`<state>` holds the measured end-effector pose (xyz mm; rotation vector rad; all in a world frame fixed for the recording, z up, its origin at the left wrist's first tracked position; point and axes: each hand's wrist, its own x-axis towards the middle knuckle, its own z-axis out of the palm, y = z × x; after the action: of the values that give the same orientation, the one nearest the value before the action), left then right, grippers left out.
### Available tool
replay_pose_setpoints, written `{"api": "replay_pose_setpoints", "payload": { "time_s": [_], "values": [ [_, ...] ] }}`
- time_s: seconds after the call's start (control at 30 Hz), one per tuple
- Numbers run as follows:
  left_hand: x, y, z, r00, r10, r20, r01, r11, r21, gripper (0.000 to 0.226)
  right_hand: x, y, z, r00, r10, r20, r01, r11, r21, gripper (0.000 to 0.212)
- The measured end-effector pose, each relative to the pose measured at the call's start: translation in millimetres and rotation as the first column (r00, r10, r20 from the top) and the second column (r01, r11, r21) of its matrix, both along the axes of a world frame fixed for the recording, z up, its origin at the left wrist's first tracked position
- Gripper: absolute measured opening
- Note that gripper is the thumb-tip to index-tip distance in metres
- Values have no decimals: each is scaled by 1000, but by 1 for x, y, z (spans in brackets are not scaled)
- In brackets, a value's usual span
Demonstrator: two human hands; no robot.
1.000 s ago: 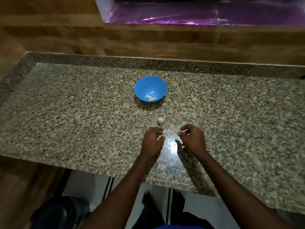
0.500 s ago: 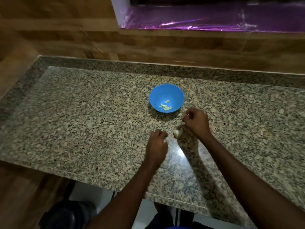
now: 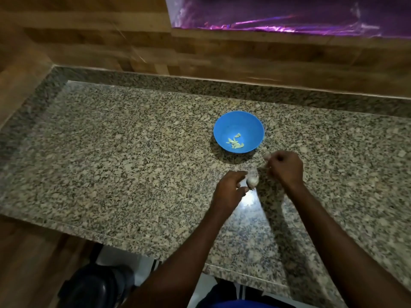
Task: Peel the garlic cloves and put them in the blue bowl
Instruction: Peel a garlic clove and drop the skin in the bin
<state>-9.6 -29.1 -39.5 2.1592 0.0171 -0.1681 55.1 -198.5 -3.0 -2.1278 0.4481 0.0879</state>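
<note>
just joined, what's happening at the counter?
A person is peeling garlic at a granite counter. The left hand is at a garlic piece lying on the counter, fingers curled beside it; whether it has a grip on it is unclear. The right hand is raised near the blue bowl, fingers curled, seemingly pinching something small and pale, too blurred to identify. The bowl already holds a few peeled cloves.

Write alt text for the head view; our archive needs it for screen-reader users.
Two hands work over a garlic bulb on a granite counter: the left hand reaches for it, the right hand pinches something small. Behind them, a blue bowl holds a few peeled cloves.
</note>
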Motion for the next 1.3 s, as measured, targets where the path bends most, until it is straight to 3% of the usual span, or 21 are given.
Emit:
{"api": "replay_pose_setpoints", "payload": {
  "time_s": [0.07, 0.23, 0.33, 0.47, 0.73, 0.87, 1.13, 1.3],
  "values": [
    [6, -9, 3, 999, -50, 9, 50, 999, 2, 48, -25, -8, -18, 988, 7, -152, -6, 1000, 8, 22],
    [10, -12, 2, 1000, -9, -25, 7, 997, -71, 33, -46, -3, -35, 936, 0, -353, 136, 922, 362, 6],
    [7, -14, 7, 988, 37, -149, -77, 960, -269, 34, -50, -2, -30, 925, -42, -378, 255, 805, 535, 5],
    [5, -18, 21, 964, 31, -266, -163, 856, -491, 31, -58, -9, -14, 918, 19, -397, 284, 667, 688, 6],
    [7, -19, 36, 958, -79, -276, -124, 752, -647, 35, -59, -25, 12, 952, 65, -298, 198, 613, 765, 24],
    [5, -21, 41, 955, -79, -285, -123, 770, -626, 35, -59, -28, 21, 965, 51, -256, 167, 633, 756, 18],
    [3, -26, 63, 993, -64, -96, 6, 859, -513, 35, -54, -37, 35, 949, 212, -232, 23, 690, 724, 20],
    [3, -26, 67, 997, -73, -13, 62, 908, -413, 35, -45, -32, 34, 935, 163, -315, 137, 652, 746, 16]
  ]
}}
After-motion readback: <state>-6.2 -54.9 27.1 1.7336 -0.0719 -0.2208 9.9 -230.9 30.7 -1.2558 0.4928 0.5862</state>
